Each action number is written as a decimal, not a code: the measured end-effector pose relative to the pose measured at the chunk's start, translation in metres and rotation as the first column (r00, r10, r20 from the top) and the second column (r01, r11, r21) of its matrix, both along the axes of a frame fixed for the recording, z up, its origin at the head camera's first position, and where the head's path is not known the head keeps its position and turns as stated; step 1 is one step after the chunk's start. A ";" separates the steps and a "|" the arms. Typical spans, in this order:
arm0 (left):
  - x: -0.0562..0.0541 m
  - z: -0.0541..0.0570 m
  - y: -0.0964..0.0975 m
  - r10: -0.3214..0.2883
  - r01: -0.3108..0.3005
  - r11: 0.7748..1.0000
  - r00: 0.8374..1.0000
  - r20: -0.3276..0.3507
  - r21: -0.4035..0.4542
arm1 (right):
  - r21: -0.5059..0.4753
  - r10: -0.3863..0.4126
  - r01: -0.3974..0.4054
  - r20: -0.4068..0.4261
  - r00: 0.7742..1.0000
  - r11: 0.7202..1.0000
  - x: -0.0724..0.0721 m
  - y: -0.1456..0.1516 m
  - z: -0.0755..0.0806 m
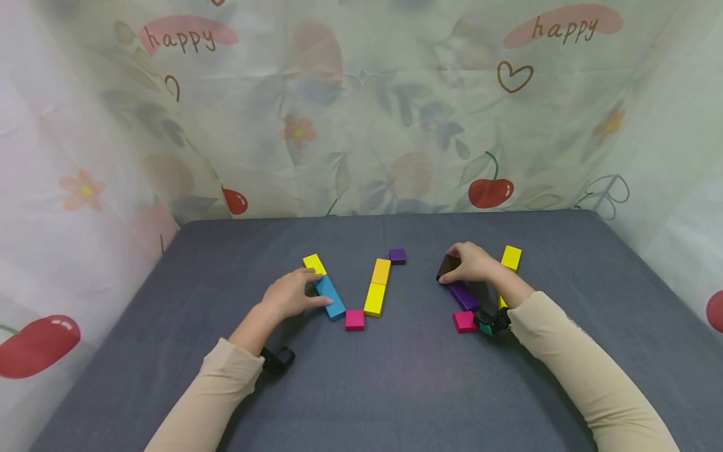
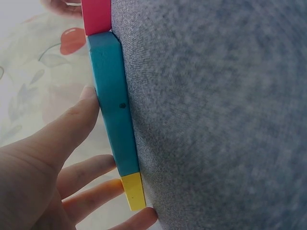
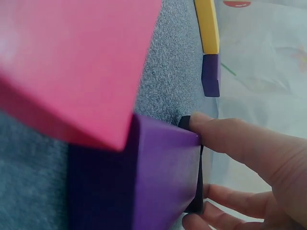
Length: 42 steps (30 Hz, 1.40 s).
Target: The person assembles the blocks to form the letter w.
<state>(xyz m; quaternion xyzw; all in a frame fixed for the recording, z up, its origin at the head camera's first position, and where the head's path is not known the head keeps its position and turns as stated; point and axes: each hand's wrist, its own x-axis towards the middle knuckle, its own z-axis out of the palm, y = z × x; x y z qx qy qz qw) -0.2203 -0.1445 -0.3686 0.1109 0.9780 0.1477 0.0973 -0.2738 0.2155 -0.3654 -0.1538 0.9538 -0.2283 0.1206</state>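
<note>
My left hand (image 1: 289, 294) rests over a slanted pair of blocks, a yellow block (image 1: 314, 263) and a longer blue block (image 1: 333, 300). In the left wrist view its thumb touches the side of the blue block (image 2: 113, 110), while its loosely extended fingers reach along to the yellow block (image 2: 134, 192). Farther right, my right hand (image 1: 476, 262) pinches a dark brown block (image 1: 447, 266) between thumb and fingers. That block lies against the upper end of a purple block (image 1: 464, 296). A pink block (image 1: 464, 322) sits below the purple one, partly behind the wrist strap.
A pink block (image 1: 354, 320) joins the blue block's lower end. Beside it rise a yellow block (image 1: 375, 300), an orange block (image 1: 381, 272) and a small purple block (image 1: 398, 256). Another yellow block (image 1: 511, 257) lies behind the right wrist. A printed curtain (image 1: 361, 125) backs the grey table (image 1: 361, 389).
</note>
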 end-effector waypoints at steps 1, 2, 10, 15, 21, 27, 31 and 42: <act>0.000 0.000 0.000 -0.001 0.001 1.000 1.000 0.000 -0.001 | 0.002 0.001 -0.001 -0.006 1.000 1.000 0.000 0.000 0.000; 0.000 -0.001 0.000 -0.003 0.003 1.000 1.000 -0.001 -0.003 | 0.002 0.001 -0.001 -0.012 1.000 1.000 0.000 0.000 0.000; 0.000 -0.002 0.000 0.000 0.000 1.000 1.000 -0.006 -0.002 | -0.034 0.022 -0.024 -0.055 0.998 0.999 -0.001 -0.002 0.001; 0.001 -0.001 -0.001 0.001 -0.001 1.000 1.000 -0.007 0.001 | -0.060 0.053 -0.057 -0.056 0.997 0.997 -0.002 -0.006 0.002; 0.001 -0.001 -0.001 -0.002 0.002 1.000 1.000 -0.008 0.007 | -0.065 0.142 -0.147 -0.076 0.987 0.987 -0.004 -0.011 0.002; 0.001 -0.001 -0.002 -0.006 0.007 1.000 1.000 -0.004 0.006 | -0.043 0.229 -0.233 -0.083 0.970 0.971 -0.008 -0.014 0.003; 0.000 -0.002 -0.001 -0.007 0.007 1.000 1.000 -0.002 0.008 | -0.028 0.263 -0.266 -0.070 0.962 0.964 -0.010 -0.015 0.004; -0.001 -0.002 -0.001 -0.007 0.007 1.000 1.000 -0.013 0.005 | -0.017 0.332 -0.332 -0.022 0.943 0.943 -0.015 -0.019 0.005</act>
